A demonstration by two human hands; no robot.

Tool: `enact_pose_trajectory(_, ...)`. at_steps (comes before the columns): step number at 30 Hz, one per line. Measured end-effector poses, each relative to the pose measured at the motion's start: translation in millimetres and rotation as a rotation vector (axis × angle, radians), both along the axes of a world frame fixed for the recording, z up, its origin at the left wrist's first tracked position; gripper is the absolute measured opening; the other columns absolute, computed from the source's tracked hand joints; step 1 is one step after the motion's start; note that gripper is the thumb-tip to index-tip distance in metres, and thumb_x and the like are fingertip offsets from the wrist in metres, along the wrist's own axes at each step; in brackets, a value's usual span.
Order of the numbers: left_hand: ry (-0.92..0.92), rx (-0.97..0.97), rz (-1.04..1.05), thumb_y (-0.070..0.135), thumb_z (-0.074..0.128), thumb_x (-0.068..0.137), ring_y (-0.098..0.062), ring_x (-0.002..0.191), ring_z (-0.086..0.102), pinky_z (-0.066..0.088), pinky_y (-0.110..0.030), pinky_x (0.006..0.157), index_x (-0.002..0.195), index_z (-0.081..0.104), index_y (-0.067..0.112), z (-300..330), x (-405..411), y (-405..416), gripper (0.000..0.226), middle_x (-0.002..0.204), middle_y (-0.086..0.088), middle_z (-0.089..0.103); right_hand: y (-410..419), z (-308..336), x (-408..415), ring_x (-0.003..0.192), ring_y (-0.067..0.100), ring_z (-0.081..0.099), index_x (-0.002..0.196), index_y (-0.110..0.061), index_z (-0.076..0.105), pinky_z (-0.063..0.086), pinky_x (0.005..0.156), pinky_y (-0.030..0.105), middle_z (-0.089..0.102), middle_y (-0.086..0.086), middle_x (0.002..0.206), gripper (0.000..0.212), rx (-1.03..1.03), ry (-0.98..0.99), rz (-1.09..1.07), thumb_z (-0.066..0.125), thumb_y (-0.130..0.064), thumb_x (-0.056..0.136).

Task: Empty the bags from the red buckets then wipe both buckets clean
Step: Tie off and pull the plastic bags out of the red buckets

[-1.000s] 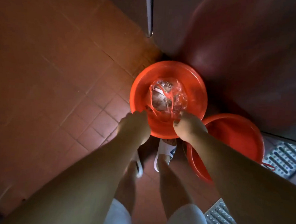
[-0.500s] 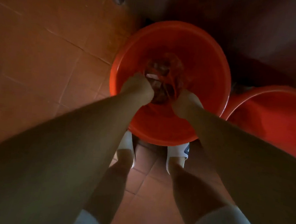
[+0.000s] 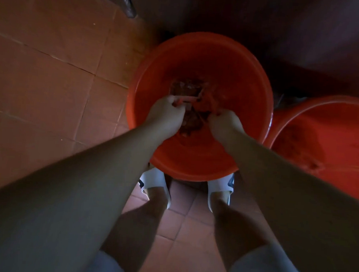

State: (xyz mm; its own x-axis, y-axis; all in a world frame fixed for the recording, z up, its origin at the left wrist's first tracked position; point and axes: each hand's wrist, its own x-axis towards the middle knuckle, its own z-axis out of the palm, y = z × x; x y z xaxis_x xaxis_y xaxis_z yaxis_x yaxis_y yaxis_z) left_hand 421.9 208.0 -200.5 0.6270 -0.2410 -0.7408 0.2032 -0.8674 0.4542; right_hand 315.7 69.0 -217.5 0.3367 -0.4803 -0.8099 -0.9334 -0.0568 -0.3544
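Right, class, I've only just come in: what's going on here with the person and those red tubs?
A person stands over a red bucket on a tiled floor, both hands down inside it. The left hand and the right hand each grip part of a clear bag with reddish handles lying at the bottom. The bag is not yet out. A second red bucket sits beside it on the right; its contents are hard to make out. No wiping cloth is in view.

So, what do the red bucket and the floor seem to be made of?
The red bucket looks like moulded plastic: smooth, slightly glossy wall and a thin rolled rim. The floor looks like matte terracotta tiles, judging by the straight grout lines; the dim light leaves this uncertain.
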Motion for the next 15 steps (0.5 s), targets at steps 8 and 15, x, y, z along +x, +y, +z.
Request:
enact_pose_trajectory(8, 0.254, -0.164, 0.057, 0.037, 0.062, 0.088, -0.032, 0.089, 0.077, 0.062, -0.051, 0.089, 0.088, 0.072, 0.019, 77, -29, 7, 0.020, 0.094, -0.012, 0.080, 16, 113, -16, 0.076, 0.022, 0.074, 0.085, -0.015, 0.074, 0.062, 0.079, 0.047, 0.074, 0.004, 0.076, 0.020, 0.260, -0.255, -0.356, 0.061, -0.027, 0.095)
enact_pose_trajectory(15, 0.369, -0.134, -0.143, 0.006, 0.063, 0.099, -0.023, 0.116, 0.063, 0.046, -0.021, 0.083, 0.143, 0.060, 0.010, 111, -35, -3, 0.044, 0.128, -0.005, 0.066, 36, 154, -13, 0.098, 0.022, 0.072, 0.100, -0.019, 0.079, 0.058, 0.087, 0.035, 0.078, 0.005, 0.097, 0.024, 0.310, -0.373, -0.412, 0.060, -0.006, 0.090)
